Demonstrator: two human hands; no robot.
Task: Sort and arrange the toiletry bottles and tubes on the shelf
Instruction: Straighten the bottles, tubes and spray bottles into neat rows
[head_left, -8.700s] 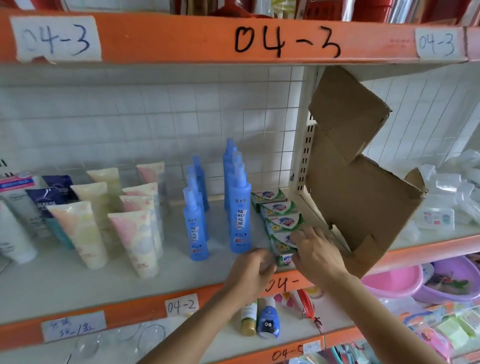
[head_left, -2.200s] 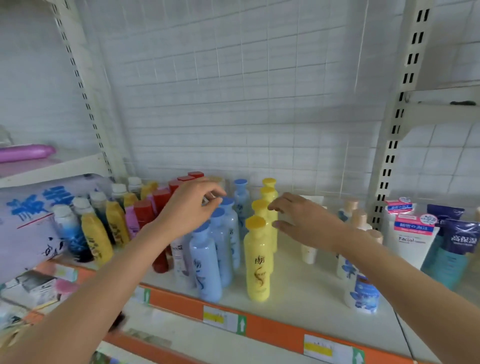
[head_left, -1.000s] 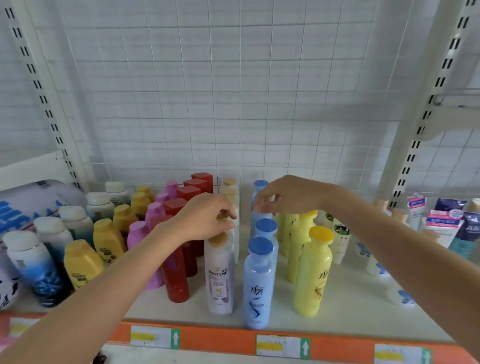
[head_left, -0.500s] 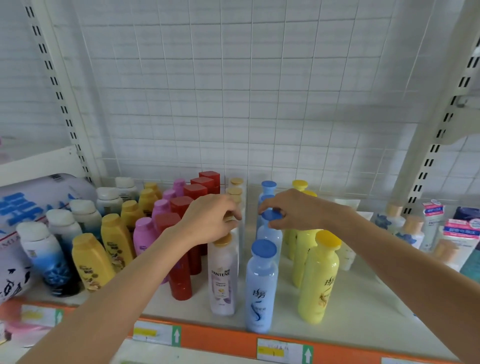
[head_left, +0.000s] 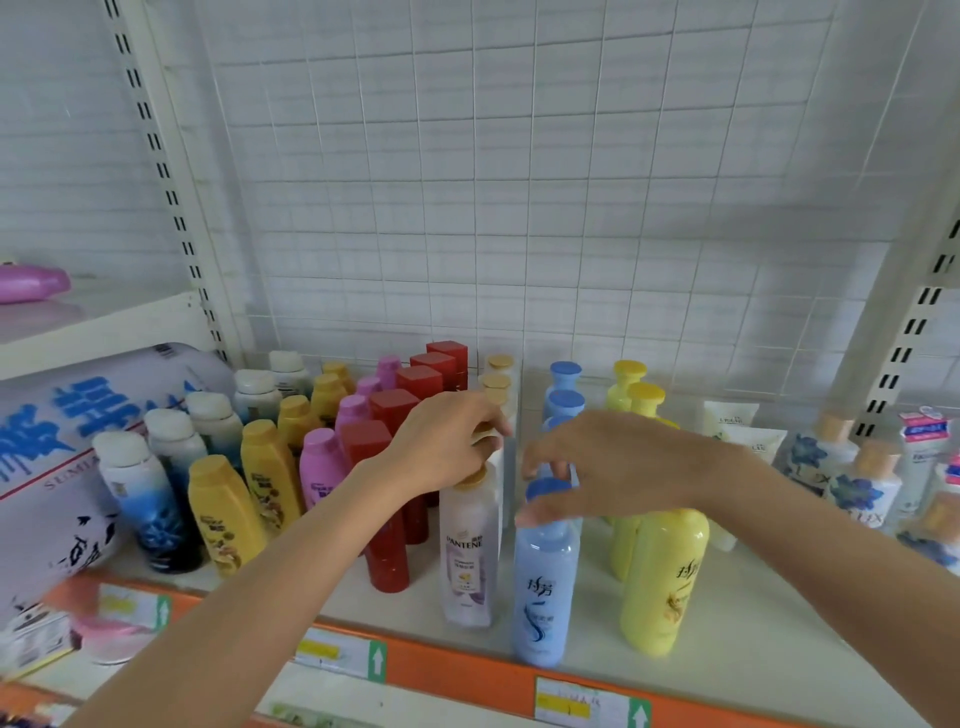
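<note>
blue bottle (head_left: 544, 577) stands under right hand (head_left: 608, 465)

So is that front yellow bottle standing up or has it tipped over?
Upright. The front yellow bottle stands on its base on the shelf, its printed label reading vertically.

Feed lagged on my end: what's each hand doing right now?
Left hand: fingers curled on the cap of a white Pantene bottle.
Right hand: fingers and thumb pinch the cap of the front blue bottle.
</note>
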